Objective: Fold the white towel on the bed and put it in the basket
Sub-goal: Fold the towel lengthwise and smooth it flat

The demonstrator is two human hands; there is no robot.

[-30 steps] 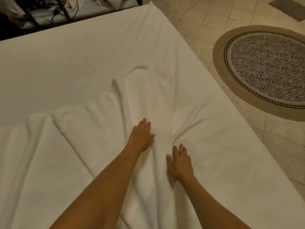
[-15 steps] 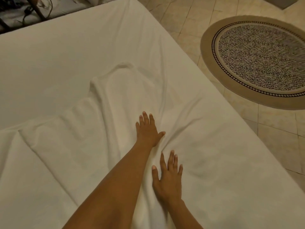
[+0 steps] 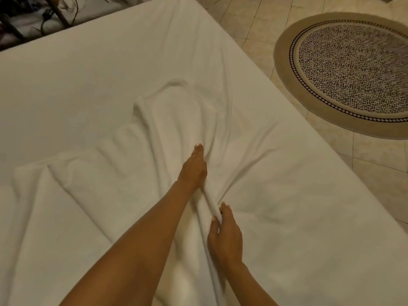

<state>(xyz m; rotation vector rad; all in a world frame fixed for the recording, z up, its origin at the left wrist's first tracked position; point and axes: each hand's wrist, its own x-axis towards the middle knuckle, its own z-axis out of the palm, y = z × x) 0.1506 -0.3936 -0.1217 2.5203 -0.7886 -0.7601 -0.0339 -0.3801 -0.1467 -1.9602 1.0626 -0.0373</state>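
Note:
The white towel [image 3: 123, 180] lies rumpled across the white bed [image 3: 72, 85], bunched into folds at the middle. A raised ridge of towel runs between my two hands. My left hand [image 3: 193, 168] stands on its edge at the far end of that ridge, fingers straight and together, thumb hidden, with the cloth gathered under the palm. My right hand [image 3: 225, 233] pinches the near end of the ridge between thumb and fingertips. No basket is in view.
The bed's right edge runs diagonally, with tiled floor [image 3: 249, 25] beyond it. A round patterned rug [image 3: 353, 69] lies on the floor at the upper right. Dark clutter with cables [image 3: 33, 16] sits past the bed's far edge.
Both hands lay flat on the towel before. Now they have turned inward and gathered a ridge of cloth between them. The towel's middle has bunched up more.

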